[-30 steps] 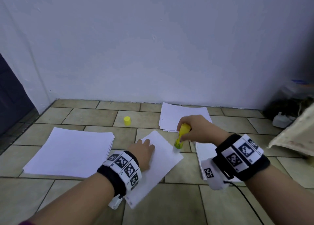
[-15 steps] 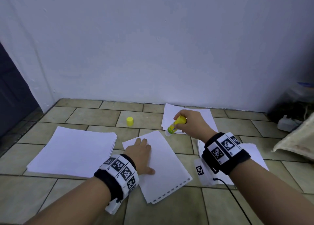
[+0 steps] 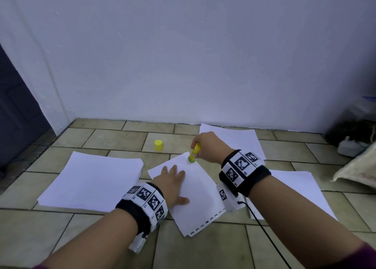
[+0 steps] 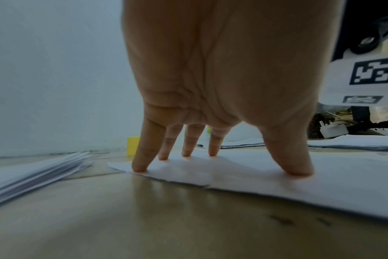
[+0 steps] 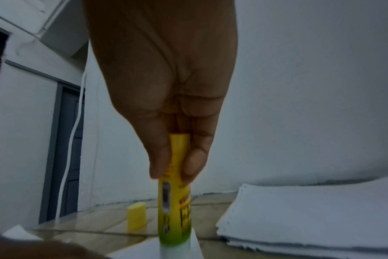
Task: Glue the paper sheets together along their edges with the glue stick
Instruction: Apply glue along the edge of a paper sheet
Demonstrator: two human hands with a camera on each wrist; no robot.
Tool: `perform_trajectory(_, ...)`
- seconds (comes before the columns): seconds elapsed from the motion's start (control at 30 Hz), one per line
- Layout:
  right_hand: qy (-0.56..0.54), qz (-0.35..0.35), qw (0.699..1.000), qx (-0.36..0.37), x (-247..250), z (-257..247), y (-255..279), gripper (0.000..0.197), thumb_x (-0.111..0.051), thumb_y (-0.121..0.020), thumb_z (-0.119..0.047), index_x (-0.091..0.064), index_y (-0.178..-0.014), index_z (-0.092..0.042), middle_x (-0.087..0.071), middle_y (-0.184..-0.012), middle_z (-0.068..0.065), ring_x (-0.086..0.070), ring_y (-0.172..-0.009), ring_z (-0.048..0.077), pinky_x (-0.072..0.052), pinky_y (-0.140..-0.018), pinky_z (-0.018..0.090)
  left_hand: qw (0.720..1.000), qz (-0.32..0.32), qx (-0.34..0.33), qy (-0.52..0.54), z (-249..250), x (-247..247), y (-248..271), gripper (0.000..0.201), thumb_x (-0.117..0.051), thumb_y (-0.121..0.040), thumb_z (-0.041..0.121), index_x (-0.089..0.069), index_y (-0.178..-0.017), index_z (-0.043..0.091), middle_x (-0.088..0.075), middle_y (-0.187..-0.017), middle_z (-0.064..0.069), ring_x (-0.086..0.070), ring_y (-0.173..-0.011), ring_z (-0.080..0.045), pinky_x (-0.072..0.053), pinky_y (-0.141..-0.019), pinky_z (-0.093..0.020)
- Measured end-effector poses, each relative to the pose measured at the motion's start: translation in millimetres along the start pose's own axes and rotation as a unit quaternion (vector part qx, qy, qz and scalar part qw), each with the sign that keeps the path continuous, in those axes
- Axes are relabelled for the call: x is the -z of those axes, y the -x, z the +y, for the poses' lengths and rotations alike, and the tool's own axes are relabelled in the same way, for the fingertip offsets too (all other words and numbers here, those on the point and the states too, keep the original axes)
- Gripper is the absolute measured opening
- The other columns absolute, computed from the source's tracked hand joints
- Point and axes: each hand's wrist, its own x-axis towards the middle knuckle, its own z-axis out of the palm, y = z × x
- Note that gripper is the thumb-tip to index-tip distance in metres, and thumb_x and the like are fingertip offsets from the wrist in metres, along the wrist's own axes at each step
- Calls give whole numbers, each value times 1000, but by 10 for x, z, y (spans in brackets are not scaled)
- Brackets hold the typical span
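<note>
A white paper sheet [image 3: 200, 195] lies askew on the tiled floor in the head view. My left hand [image 3: 173, 182] presses flat on it with straight, spread fingers [image 4: 142, 157]. My right hand [image 3: 205, 146] grips a yellow-green glue stick [image 3: 194, 153], held nearly upright with its tip down on the sheet's far corner. In the right wrist view the thumb and fingers pinch the upper half of the glue stick [image 5: 175, 201]. The paper sheet [image 4: 277, 184] lies under the fingertips.
A paper stack [image 3: 93, 179] lies left, another paper pile [image 3: 240, 140] at the back by the wall, more sheets [image 3: 295, 193] under my right forearm. The yellow cap [image 3: 158, 145] stands on the tiles behind. Dark clutter and a white plug [image 3: 350, 147] sit at right.
The left hand turned the sheet counter-clockwise and stayed on it. The right hand carried the glue stick from the sheet's right edge up and over, then set its tip on the far corner.
</note>
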Motion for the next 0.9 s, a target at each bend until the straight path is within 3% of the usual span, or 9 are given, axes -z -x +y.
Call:
perform_trajectory(0.1,57,-50,997,14,109,-1,161,26,-72,-81,-14,-67,-106,-13,-59,-112,6,-54,-94,18,-37,-54,19,1000,-6,-2,-5,1,19,5,81,-56,-87,57,-19,-146,16,-6,-158,-10,-10,-143,-35,-35,-107,-49)
perform_trajectory(0.27,130,-96,987,16,163,69,469,28,-76,-77,-16,-70,-104,-15,-57,-109,3,-55,-93,18,-41,-60,23,999,-33,2,-18,-13,29,17,91,-54,-89,57,-3,-153,18,5,-160,-9,2,-147,-34,-27,-114,-49)
perform_trajectory(0.4,142,-114,983,7,183,153,664,30,-78,-76,-18,-70,-104,-15,-57,-104,2,-52,-86,16,-38,-54,18,998,-51,-2,-28,-42,57,54,86,-49,-94,51,4,-154,20,10,-161,-8,4,-148,-31,-23,-116,-50)
perform_trajectory(0.47,144,-121,982,4,199,180,726,29,-78,-76,-19,-71,-104,-16,-56,-102,1,-49,-83,14,-37,-53,17,999,-36,-1,-32,-50,65,63,81,-49,-94,51,-3,-154,21,1,-160,-8,-4,-147,-30,-28,-114,-49)
perform_trajectory(0.53,134,-119,984,-4,257,200,757,27,-77,-77,-19,-71,-103,-16,-57,-100,-1,-51,-80,12,-39,-54,16,999,-7,2,-36,-42,72,65,75,-52,-90,54,-19,-150,22,-19,-153,-9,-19,-140,-30,-34,-108,-46)
perform_trajectory(0.63,70,-85,993,-36,426,239,752,19,-75,-78,-17,-70,-95,-17,-61,-92,-2,-59,-62,9,-48,-57,19,998,21,26,-59,-2,77,85,74,-55,-84,61,-31,-141,20,-32,-139,-10,-26,-132,-30,-36,-103,-42)
perform_trajectory(0.73,24,-32,998,-51,570,265,715,13,-73,-78,-16,-69,-90,-17,-61,-78,-6,-60,-55,7,-49,-56,18,993,37,32,-104,57,84,122,78,-54,-84,64,-33,-139,13,-23,-146,-12,-16,-138,-32,-29,-106,-44)
perform_trajectory(0.8,4,-14,998,-55,585,271,680,13,-73,-78,-16,-68,-90,-18,-59,-71,-10,-60,-54,6,-49,-60,19,994,45,-2,-102,73,77,122,77,-56,-86,58,-33,-140,8,-8,-154,-12,-4,-144,-31,-24,-111,-45)
perform_trajectory(0.9,-23,-10,998,-61,524,271,623,13,-73,-79,-16,-68,-91,-17,-59,-76,-8,-59,-54,6,-49,-60,18,995,24,-93,-36,72,37,100,63,-58,-91,37,-29,-143,19,3,-159,-3,-2,-146,-25,-29,-112,-44)
